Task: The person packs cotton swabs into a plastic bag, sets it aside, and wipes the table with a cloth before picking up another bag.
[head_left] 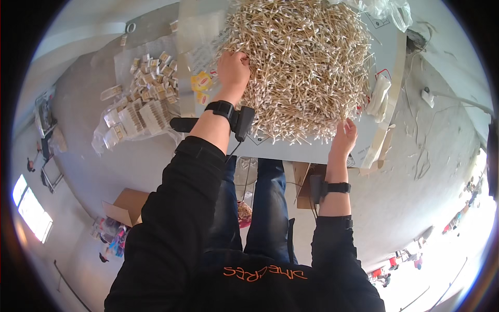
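Observation:
A broad heap of cotton swabs (301, 67), with pale wooden sticks and white tips, covers much of the grey board (291, 152) in front of me. My left hand (234, 70) is at the heap's left edge, its fingers curled in against the sticks; whatever they hold is hidden. At the near right corner of the heap, my right hand (345, 136) pinches with thumb and fingers. A thin pale swab seems to stick out of this pinch. Yellow labels (201, 81) lie under clear plastic beside my left wrist.
Several small packs of swabs (150, 78) lie on plastic sheeting at the left. A white cloth-like bundle (379, 96) rests on the board's right side, and clear plastic bags (387, 10) sit at its far right. Cardboard boxes (127, 205) stand on the floor below.

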A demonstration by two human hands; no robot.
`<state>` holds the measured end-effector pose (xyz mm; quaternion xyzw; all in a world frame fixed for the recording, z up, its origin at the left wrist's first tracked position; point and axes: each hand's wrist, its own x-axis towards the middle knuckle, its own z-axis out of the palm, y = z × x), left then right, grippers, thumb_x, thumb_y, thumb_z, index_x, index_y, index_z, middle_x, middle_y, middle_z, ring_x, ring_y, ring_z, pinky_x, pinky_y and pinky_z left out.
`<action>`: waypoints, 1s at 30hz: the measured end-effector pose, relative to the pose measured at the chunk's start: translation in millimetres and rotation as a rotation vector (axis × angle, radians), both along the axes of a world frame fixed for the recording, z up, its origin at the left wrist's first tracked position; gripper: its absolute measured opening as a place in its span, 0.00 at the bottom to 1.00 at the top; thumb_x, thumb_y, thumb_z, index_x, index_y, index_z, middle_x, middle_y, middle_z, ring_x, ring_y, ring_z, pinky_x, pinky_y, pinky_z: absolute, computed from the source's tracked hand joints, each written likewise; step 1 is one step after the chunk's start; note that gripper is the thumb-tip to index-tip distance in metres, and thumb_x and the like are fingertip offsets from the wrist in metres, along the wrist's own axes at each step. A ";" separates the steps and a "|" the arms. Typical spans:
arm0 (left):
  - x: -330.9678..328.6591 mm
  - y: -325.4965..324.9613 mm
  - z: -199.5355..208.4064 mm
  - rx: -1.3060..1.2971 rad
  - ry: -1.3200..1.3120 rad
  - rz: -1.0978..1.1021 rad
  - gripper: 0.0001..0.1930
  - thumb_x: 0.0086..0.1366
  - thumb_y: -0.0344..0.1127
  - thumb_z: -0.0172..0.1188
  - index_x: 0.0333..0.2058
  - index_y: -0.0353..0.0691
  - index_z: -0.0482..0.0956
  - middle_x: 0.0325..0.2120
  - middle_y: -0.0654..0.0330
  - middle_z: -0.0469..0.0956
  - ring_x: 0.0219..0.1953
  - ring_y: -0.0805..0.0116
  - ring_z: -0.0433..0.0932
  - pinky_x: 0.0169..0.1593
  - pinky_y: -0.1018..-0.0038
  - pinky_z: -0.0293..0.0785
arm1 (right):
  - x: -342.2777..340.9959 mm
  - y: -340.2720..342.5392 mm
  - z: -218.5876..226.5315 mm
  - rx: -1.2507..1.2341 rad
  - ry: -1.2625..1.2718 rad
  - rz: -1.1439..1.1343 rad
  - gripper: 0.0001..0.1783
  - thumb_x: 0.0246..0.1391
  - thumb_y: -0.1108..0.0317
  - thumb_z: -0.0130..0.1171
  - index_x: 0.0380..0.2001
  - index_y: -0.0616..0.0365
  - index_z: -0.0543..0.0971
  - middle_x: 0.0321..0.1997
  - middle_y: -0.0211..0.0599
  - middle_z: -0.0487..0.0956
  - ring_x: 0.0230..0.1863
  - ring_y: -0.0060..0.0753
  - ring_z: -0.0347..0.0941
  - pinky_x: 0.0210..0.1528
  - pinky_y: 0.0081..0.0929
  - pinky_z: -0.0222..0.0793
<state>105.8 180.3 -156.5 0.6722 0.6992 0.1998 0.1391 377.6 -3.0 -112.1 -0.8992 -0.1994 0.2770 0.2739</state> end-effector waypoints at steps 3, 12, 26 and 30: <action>14.0 -0.2 1.5 -0.061 0.028 -0.071 0.02 0.48 0.32 0.62 0.23 0.45 0.80 0.24 0.57 0.72 0.33 0.56 0.73 0.37 0.64 0.69 | 7.6 -21.5 -11.8 0.049 0.102 -0.067 0.17 0.51 0.66 0.55 0.45 0.58 0.72 0.48 0.38 0.67 0.50 0.33 0.65 0.52 0.29 0.61; 8.6 -1.1 19.9 -0.085 0.099 -0.195 0.01 0.49 0.34 0.62 0.21 0.47 0.80 0.24 0.60 0.72 0.35 0.59 0.73 0.38 0.64 0.68 | -4.2 -25.6 -1.3 0.075 0.182 -0.122 0.15 0.52 0.70 0.53 0.45 0.58 0.73 0.47 0.37 0.66 0.49 0.31 0.66 0.51 0.27 0.62; -3.2 -14.1 27.5 0.023 0.079 -0.202 0.04 0.54 0.34 0.59 0.23 0.43 0.78 0.25 0.60 0.72 0.33 0.58 0.73 0.38 0.64 0.66 | -18.7 -17.5 10.1 0.095 0.108 -0.090 0.14 0.50 0.70 0.55 0.42 0.58 0.74 0.44 0.36 0.69 0.44 0.30 0.67 0.47 0.26 0.64; -1.5 -52.7 42.8 -0.150 -0.086 -0.023 0.05 0.55 0.34 0.58 0.26 0.40 0.76 0.24 0.56 0.74 0.30 0.53 0.74 0.32 0.63 0.69 | -46.7 -1.4 30.4 0.155 -0.052 0.155 0.14 0.49 0.71 0.56 0.42 0.58 0.74 0.43 0.36 0.71 0.43 0.29 0.68 0.46 0.25 0.65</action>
